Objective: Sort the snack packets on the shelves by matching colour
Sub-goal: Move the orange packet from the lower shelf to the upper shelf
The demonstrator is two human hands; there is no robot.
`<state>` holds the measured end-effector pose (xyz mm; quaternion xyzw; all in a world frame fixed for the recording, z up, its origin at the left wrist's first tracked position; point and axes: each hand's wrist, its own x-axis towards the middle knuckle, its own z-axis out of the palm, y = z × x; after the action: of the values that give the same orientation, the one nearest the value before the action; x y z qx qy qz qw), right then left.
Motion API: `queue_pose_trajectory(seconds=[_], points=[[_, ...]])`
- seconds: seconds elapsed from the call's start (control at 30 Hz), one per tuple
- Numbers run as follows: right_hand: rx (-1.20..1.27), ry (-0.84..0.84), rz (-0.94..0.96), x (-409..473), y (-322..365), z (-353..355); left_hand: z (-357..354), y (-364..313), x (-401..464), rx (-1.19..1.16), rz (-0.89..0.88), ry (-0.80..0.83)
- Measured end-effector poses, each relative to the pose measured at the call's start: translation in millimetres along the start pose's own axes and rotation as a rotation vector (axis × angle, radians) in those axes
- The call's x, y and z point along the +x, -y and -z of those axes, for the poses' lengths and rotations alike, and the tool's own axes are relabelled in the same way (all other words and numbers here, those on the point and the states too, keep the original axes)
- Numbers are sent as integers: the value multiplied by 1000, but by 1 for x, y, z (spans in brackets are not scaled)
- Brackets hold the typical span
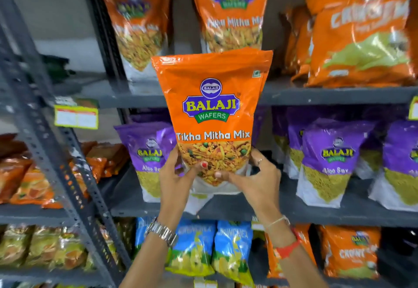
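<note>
An orange Tikha Mitha Mix packet [212, 97] is held upright in front of the shelves by both hands at its bottom corners. My left hand [178, 174] grips its lower left, my right hand [257, 179] its lower right. Behind and above it, the top shelf [316, 94] carries two more orange Tikha Mitha Mix packets [228, 9] and orange Crunchem packets [359, 39] on the right. The middle shelf [248, 208] holds purple Aloo Sev packets [332, 161] on both sides of my hands.
Blue packets [230, 249] and orange packets [350, 251] stand on the lower shelf. A second rack on the left, behind a slanted grey upright [56, 143], holds orange and yellowish packets [27, 181]. A price label [76, 117] hangs on the shelf edge.
</note>
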<state>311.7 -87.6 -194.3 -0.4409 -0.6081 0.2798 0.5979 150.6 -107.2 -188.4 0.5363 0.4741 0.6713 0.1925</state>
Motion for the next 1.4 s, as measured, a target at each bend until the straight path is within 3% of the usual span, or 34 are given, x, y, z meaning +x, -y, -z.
queue_pose_trajectory(seconds=[0.33,0.6,0.9,1.27,1.4], points=[[74,-18,251,75,115,-49,68,-98,100,5,-237,-52],[123,160,314,152,174,-114,108,-129,191,-53,-123,-93],[138,234,172,187,160,-173,134,-102,244,-52,91,-74],[102,217,157,195,140,-183,124,-73,251,38,86,-101],[101,287,131,195,140,-180,120,-71,249,58,69,-134]])
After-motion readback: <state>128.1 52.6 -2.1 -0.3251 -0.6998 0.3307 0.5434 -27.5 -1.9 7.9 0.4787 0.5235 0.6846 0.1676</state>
